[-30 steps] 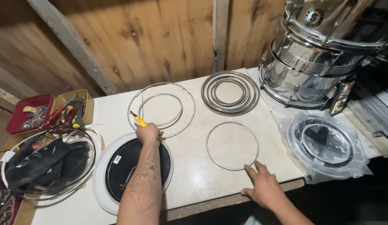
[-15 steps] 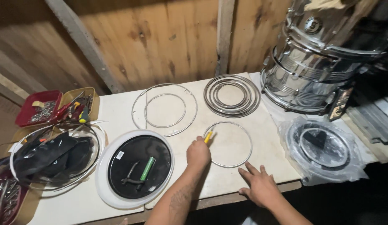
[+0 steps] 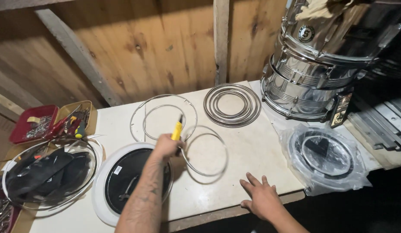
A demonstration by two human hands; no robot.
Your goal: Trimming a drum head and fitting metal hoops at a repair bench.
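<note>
Left hand [image 3: 166, 146] clamped on a yellow-handled tool [image 3: 177, 129], lifting the thin metal hoop [image 3: 204, 151]; right hand [image 3: 261, 199] flat, empty, near the surface's [image 3: 252, 151] front edge.

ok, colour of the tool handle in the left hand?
Yellow handle with a black tip, in the left hand; head view.

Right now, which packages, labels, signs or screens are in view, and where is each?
Clear plastic bag: right end of the bench, crumpled, wrapping a round black-and-white drumhead.
Small white label: rectangular, on the black drumhead under the left forearm.
Round emblem: dark with a light rim, on the upper chrome drum, top right.
Printed tag: dark, upright, against the lower drum.
No screens or signs.
</note>
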